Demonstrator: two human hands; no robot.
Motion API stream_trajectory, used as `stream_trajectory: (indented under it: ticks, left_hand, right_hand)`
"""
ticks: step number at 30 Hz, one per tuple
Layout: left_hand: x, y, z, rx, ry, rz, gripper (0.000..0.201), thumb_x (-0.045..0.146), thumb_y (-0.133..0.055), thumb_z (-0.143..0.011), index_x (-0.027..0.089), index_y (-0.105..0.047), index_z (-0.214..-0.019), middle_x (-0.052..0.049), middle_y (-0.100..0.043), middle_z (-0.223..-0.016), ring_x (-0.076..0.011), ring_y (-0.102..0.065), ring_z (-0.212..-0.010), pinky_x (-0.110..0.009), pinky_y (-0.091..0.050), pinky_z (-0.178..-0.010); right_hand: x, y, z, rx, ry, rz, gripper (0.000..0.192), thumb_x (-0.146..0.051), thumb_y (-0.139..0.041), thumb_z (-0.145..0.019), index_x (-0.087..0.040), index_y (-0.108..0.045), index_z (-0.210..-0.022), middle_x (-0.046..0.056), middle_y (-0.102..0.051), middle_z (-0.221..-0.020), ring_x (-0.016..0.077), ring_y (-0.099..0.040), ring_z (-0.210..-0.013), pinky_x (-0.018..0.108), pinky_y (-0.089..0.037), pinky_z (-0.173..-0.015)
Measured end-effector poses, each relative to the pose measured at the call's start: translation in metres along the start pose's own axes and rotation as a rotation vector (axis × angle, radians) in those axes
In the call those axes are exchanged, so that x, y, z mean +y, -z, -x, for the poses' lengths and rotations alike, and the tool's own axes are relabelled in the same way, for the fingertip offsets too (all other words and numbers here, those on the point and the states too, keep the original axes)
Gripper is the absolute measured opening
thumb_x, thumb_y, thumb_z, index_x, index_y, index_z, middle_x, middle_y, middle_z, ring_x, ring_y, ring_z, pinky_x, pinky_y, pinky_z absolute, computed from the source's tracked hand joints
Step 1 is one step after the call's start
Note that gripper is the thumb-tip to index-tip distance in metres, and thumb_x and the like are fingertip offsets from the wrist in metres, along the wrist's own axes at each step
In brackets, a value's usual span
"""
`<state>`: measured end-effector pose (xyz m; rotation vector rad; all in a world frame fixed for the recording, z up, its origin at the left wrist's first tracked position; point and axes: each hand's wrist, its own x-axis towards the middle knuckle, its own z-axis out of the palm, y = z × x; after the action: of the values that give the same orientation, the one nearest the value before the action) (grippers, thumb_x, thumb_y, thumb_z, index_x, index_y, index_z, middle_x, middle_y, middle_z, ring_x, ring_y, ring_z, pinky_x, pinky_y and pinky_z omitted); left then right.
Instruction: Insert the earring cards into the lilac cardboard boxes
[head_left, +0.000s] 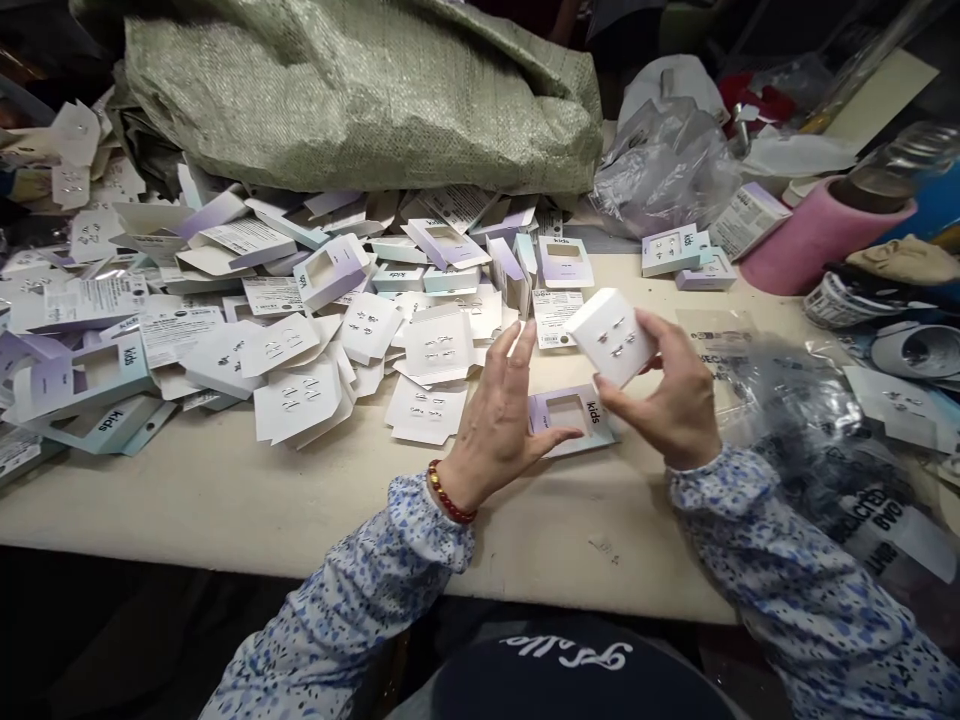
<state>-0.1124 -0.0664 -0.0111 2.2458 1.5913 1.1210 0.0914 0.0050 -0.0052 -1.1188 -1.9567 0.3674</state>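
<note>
My right hand (667,390) grips a white earring card (613,335) between thumb and fingers, raised above the table and tilted. Small silvery earrings show on the card's face. With fingers stretched and thumb apart, my left hand (499,420) hovers to the left of it, holding nothing. Under and between the hands lies a flat purple-and-mint window box (574,412) marked "kids". More white cards with earrings (439,345) lie in a loose pile just left of my left hand, one card (426,410) nearest the front.
Many folded window boxes (330,270) heap across the left and back. A green woven sack (360,100) lies behind them. Two filled boxes (670,250) stand at the back right, near a pink roll (825,235). Clear plastic bags (832,470) cover the right side.
</note>
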Motion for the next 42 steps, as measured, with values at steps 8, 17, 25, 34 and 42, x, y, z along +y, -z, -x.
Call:
stream_trajectory:
  ticks: [8,17,25,34,42]
  left_hand:
    - [-0.007,0.025,0.026,-0.449,-0.025,-0.159,0.111,0.031,-0.092,-0.065,0.024,-0.028,-0.155,-0.020,-0.043,-0.153,-0.0405,-0.045,-0.139,-0.062,-0.043,-0.112]
    - [-0.036,0.019,0.020,-0.316,-0.252,-0.226,0.043,0.009,-0.048,-0.098,0.022,-0.052,-0.139,-0.014,-0.059,-0.140,-0.0269,-0.054,-0.134,-0.053,-0.051,-0.107]
    - [-0.035,0.006,-0.002,-0.225,-0.382,-0.332,0.030,0.016,-0.048,-0.101,0.017,-0.060,-0.129,-0.017,-0.067,-0.127,-0.0236,-0.069,-0.106,-0.039,-0.059,-0.081]
    - [-0.017,0.035,0.000,0.253,-0.299,-0.256,0.007,0.017,-0.058,-0.097,0.014,-0.064,-0.096,-0.005,-0.071,-0.086,-0.0149,-0.065,-0.076,-0.027,-0.051,-0.065]
    - [0.007,0.027,0.007,0.196,-0.193,-0.409,0.004,0.016,-0.061,-0.091,0.015,-0.063,-0.094,-0.003,-0.070,-0.089,-0.0136,-0.060,-0.067,-0.025,-0.042,-0.052]
  right_hand:
    - [0.039,0.015,-0.005,0.093,-0.097,-0.039,0.074,-0.045,-0.081,-0.072,-0.021,-0.057,-0.138,0.016,-0.064,-0.130,0.0354,-0.063,-0.113,0.053,-0.058,-0.089]
    - [0.031,0.007,-0.032,-0.060,-0.104,-0.198,0.068,-0.044,-0.083,-0.069,-0.018,-0.062,-0.129,0.016,-0.067,-0.123,0.0315,-0.065,-0.105,0.049,-0.059,-0.082]
    - [0.024,0.033,-0.117,-0.192,-0.478,-0.839,0.046,-0.054,-0.051,-0.088,-0.020,-0.065,-0.116,0.011,-0.068,-0.119,0.0206,-0.067,-0.104,0.036,-0.059,-0.086]
    - [-0.025,0.077,-0.042,-0.371,-0.310,-0.660,0.040,-0.040,-0.077,-0.076,-0.023,-0.071,-0.111,0.008,-0.072,-0.106,0.0199,-0.069,-0.085,0.033,-0.062,-0.074]
    - [-0.025,0.076,0.034,-0.543,0.009,-0.223,0.068,-0.033,-0.082,-0.075,-0.025,-0.055,-0.137,0.011,-0.065,-0.130,0.0292,-0.066,-0.115,0.037,-0.060,-0.093]
